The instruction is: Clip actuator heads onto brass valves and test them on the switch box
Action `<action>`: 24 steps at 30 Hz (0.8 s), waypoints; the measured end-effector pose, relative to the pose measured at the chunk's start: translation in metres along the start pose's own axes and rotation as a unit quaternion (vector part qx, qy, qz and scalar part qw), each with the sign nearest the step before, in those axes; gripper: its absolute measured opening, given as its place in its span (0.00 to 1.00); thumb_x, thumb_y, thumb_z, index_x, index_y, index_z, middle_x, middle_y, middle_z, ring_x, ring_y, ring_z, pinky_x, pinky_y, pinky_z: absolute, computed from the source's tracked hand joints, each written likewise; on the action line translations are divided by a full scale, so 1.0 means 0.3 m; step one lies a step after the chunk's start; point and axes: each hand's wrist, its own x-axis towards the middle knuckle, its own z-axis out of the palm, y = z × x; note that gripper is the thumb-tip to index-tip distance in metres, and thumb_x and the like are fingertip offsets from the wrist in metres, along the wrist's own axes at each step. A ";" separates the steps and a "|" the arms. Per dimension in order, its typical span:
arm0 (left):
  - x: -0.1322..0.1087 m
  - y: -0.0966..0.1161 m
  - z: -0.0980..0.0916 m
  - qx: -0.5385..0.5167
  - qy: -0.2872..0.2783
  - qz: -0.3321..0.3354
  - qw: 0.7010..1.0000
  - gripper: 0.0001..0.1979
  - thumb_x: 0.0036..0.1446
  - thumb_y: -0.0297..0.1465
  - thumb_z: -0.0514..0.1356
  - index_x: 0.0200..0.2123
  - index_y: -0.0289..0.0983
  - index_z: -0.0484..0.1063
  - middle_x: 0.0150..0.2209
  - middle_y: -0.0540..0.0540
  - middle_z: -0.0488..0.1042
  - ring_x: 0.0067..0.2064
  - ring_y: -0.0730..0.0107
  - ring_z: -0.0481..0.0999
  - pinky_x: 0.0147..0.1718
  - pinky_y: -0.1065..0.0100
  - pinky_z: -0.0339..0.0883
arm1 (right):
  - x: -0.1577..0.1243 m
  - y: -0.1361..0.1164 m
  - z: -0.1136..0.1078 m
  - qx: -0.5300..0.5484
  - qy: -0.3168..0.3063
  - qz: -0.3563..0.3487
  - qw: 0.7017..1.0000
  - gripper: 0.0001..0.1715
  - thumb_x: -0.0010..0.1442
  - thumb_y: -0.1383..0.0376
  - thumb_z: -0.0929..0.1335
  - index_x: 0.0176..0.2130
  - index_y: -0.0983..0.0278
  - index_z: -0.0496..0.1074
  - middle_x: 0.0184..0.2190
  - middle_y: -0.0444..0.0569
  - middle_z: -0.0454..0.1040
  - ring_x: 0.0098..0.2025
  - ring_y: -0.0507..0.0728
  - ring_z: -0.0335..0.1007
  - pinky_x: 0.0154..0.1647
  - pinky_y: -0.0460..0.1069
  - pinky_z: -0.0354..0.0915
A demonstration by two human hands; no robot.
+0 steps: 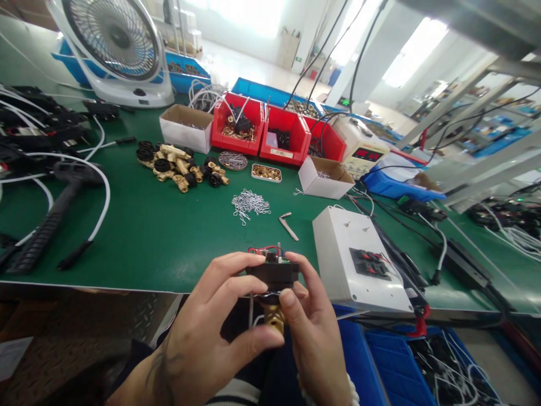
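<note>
Just over the table's front edge, both hands grip a small black housing (274,274) with a brass valve fitting (274,321) under it. Red wires and part of a circuit board show at the housing's top. My left hand (224,307) has its fingers along the left side and its thumb by the brass. Closed round the right side is my right hand (315,327), its thumb pressed near the joint between black and brass. Beyond the hands lie a heap of bent wire clips (250,204) and a small bent metal tool (289,226).
Brass fittings with black caps (180,166) are heaped at mid-left, near a white fan (118,51). Red bins (281,135) and a small dish of brass parts (266,172) stand behind. A grey box with switches (359,256) is close on the right. Cables (99,208) lie at left.
</note>
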 end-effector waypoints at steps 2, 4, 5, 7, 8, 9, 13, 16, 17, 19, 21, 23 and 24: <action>-0.011 -0.021 0.008 0.035 -0.010 0.007 0.999 0.16 0.61 0.41 0.65 0.47 0.39 0.68 0.57 0.41 0.70 0.62 0.62 0.68 0.62 0.62 0.65 | 0.010 -0.005 0.001 -0.049 -0.017 0.014 0.999 0.25 0.66 0.56 0.69 0.60 0.54 0.64 0.53 0.50 0.78 0.54 0.57 0.77 0.56 0.54 0.72; -0.026 -0.042 0.019 0.057 0.004 -0.004 0.998 0.15 0.60 0.39 0.66 0.45 0.39 0.67 0.54 0.40 0.71 0.59 0.60 0.70 0.60 0.58 0.68 | 0.022 -0.017 -0.021 -0.142 -0.075 0.022 0.987 0.32 0.68 0.55 0.67 0.66 0.55 0.56 0.57 0.53 0.76 0.55 0.57 0.76 0.56 0.53 0.72; -0.034 -0.052 0.024 0.054 0.013 -0.023 0.998 0.14 0.59 0.37 0.67 0.43 0.40 0.67 0.53 0.40 0.72 0.57 0.60 0.72 0.57 0.57 0.70 | 0.030 -0.024 -0.042 -0.211 -0.103 0.013 0.972 0.35 0.68 0.54 0.66 0.69 0.56 0.53 0.56 0.53 0.76 0.54 0.57 0.77 0.55 0.53 0.73; -0.052 -0.071 0.035 0.028 0.030 -0.086 0.995 0.15 0.57 0.36 0.68 0.42 0.41 0.66 0.53 0.41 0.72 0.55 0.58 0.74 0.54 0.54 0.73 | 0.057 -0.034 -0.099 -0.384 -0.116 -0.037 0.915 0.38 0.69 0.52 0.64 0.71 0.58 0.50 0.55 0.56 0.77 0.54 0.59 0.77 0.55 0.56 0.73; -0.060 -0.081 0.040 0.008 0.040 -0.121 0.992 0.16 0.56 0.36 0.68 0.42 0.41 0.66 0.53 0.42 0.71 0.55 0.57 0.74 0.53 0.52 0.73 | 0.075 -0.032 -0.132 -0.475 -0.102 -0.074 0.871 0.38 0.69 0.52 0.64 0.71 0.61 0.52 0.55 0.58 0.76 0.55 0.62 0.75 0.56 0.59 0.72; -0.066 -0.092 0.045 -0.015 0.051 -0.153 0.987 0.16 0.55 0.36 0.69 0.42 0.42 0.66 0.53 0.42 0.71 0.55 0.56 0.74 0.52 0.51 0.74 | 0.094 -0.025 -0.165 -0.559 -0.086 -0.110 0.817 0.38 0.69 0.52 0.64 0.70 0.64 0.56 0.58 0.62 0.73 0.59 0.65 0.72 0.59 0.62 0.70; -0.079 -0.132 0.069 -0.112 0.083 -0.229 0.963 0.16 0.54 0.34 0.69 0.42 0.43 0.66 0.54 0.45 0.68 0.56 0.60 0.74 0.50 0.56 0.75 | 0.158 0.043 -0.257 -0.759 -0.091 -0.178 0.619 0.35 0.65 0.53 0.68 0.62 0.74 0.70 0.58 0.74 0.70 0.59 0.77 0.68 0.56 0.70 0.69; -0.079 -0.144 0.082 -0.130 0.092 -0.237 0.958 0.17 0.53 0.34 0.70 0.41 0.42 0.66 0.54 0.44 0.68 0.56 0.60 0.73 0.50 0.57 0.75 | 0.167 0.072 -0.264 -0.781 -0.071 -0.178 0.594 0.31 0.67 0.52 0.65 0.58 0.70 0.75 0.45 0.70 0.76 0.47 0.73 0.74 0.47 0.70 0.71; -0.078 -0.144 0.083 -0.125 0.096 -0.234 0.959 0.17 0.52 0.34 0.70 0.40 0.41 0.66 0.53 0.44 0.68 0.56 0.59 0.73 0.50 0.56 0.75 | 0.164 0.067 -0.259 -0.760 -0.058 -0.163 0.627 0.31 0.68 0.50 0.63 0.55 0.69 0.77 0.41 0.67 0.76 0.44 0.71 0.74 0.45 0.68 0.72; -0.077 -0.140 0.083 -0.110 0.100 -0.228 0.962 0.17 0.52 0.33 0.70 0.39 0.40 0.66 0.53 0.42 0.69 0.56 0.57 0.73 0.50 0.53 0.74 | 0.150 0.034 -0.245 -0.648 -0.032 -0.096 0.755 0.35 0.69 0.46 0.58 0.49 0.69 0.79 0.35 0.61 0.76 0.38 0.65 0.74 0.40 0.62 0.73; -0.075 -0.135 0.079 -0.098 0.096 -0.223 0.965 0.17 0.51 0.33 0.70 0.38 0.39 0.66 0.52 0.41 0.70 0.54 0.56 0.74 0.50 0.49 0.73 | 0.131 -0.023 -0.229 -0.457 -0.029 -0.013 0.889 0.37 0.69 0.43 0.54 0.47 0.67 0.77 0.32 0.54 0.73 0.32 0.59 0.72 0.33 0.55 0.73; -0.072 -0.133 0.074 -0.090 0.089 -0.220 0.967 0.17 0.50 0.33 0.70 0.38 0.39 0.66 0.52 0.40 0.70 0.54 0.55 0.75 0.51 0.47 0.73 | 0.109 -0.086 -0.212 -0.318 -0.054 0.024 0.946 0.30 0.68 0.43 0.59 0.50 0.62 0.73 0.31 0.48 0.71 0.29 0.55 0.69 0.28 0.50 0.69; -0.070 -0.132 0.072 -0.086 0.088 -0.218 0.968 0.17 0.50 0.32 0.70 0.37 0.39 0.66 0.52 0.39 0.71 0.54 0.55 0.75 0.52 0.46 0.72 | 0.100 -0.112 -0.204 -0.307 -0.057 0.008 0.950 0.25 0.66 0.45 0.63 0.50 0.59 0.72 0.32 0.46 0.70 0.29 0.54 0.68 0.28 0.48 0.68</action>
